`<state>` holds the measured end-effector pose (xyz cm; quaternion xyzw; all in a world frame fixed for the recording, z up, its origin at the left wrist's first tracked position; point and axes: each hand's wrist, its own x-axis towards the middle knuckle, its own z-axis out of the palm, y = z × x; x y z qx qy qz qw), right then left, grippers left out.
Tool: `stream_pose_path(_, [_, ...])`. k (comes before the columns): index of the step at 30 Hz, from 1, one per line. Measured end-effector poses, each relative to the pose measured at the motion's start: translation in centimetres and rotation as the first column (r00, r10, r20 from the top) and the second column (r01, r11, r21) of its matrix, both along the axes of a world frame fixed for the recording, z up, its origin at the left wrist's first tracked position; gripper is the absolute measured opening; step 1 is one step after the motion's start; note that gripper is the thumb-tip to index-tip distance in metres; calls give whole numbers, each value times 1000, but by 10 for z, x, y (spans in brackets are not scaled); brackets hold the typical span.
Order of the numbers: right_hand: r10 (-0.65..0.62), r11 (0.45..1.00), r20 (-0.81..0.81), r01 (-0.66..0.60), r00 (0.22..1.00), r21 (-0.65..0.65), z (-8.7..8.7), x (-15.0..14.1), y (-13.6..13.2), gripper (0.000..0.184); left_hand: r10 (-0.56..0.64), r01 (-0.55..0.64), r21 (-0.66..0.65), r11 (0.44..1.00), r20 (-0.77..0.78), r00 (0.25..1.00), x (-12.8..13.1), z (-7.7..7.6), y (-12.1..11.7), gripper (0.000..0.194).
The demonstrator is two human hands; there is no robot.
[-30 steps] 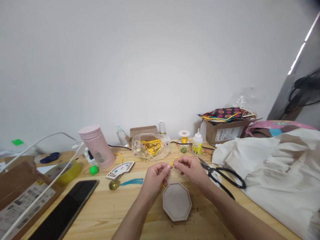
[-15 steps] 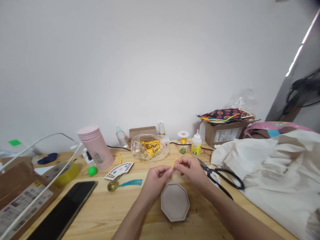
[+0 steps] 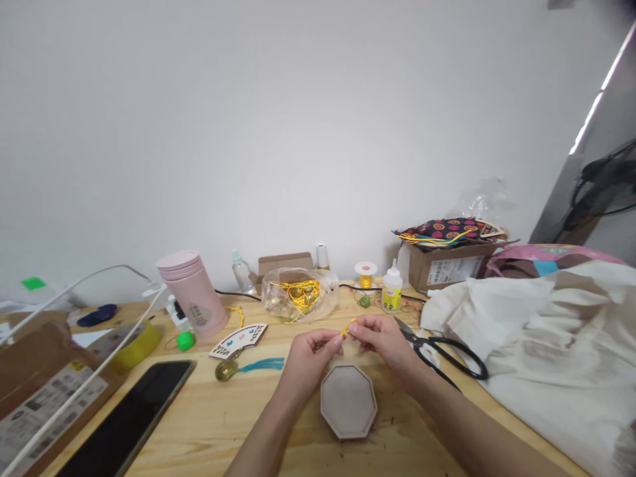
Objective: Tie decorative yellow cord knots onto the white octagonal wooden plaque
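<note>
A short piece of yellow cord runs between the fingertips of both hands, over the middle of the table. My left hand pinches its lower end between thumb and forefinger. My right hand is closed on the upper end, its fingers curled. Just below the hands lies a grey octagonal tray. To the left is a fan-shaped ornament with a round gold-coloured piece and a blue tassel. Black-handled scissors lie beside my right forearm.
Behind the hands stand a clear bag of yellow cord, a thread spool and a glue bottle. A pink tumbler, a phone and a tape roll occupy the left. White cloth covers the right side.
The loop in the yellow cord has flattened and less of it shows between the fingers. Both hands keep nearly the same place; the view has shifted slightly.
</note>
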<state>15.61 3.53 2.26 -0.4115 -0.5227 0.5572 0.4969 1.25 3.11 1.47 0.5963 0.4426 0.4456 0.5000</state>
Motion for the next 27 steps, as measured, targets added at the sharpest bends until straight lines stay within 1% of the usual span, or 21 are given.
stream_pose_path(3, [-42,995,101,32,994,97,2,0,0,13,5,-5,6,1000,9,1000,0,0,-1,23])
stream_pose_path(5, [-66,987,153,42,986,155,3,0,-1,15,-8,8,3,1000,7,1000,0,1,-1,23])
stream_pose_path(8, [-73,981,180,39,981,189,5,1,-2,13,-15,15,-4,1000,-1,1000,0,0,-2,24])
stream_pose_path(10, [-66,986,136,45,988,158,4,1,-1,15,-15,15,-5,1000,-8,1000,0,-1,-2,24])
stream_pose_path(13, [-41,998,42,40,998,45,2,0,0,18,-10,10,-4,1000,-13,1000,1,-2,-2,24])
stream_pose_path(15, [-32,999,7,32,999,-3,1,0,0,20,-9,9,-10,1000,-11,1000,1,-2,-1,23])
stream_pose_path(21, [-1,1000,-51,0,999,-9,5,3,-1,21,16,-16,2,1000,15,1000,0,-4,0,24])
stream_pose_path(27, [3,999,-42,-5,999,-45,4,3,-2,22,2,-2,10,1000,1,1000,-2,-4,1,25])
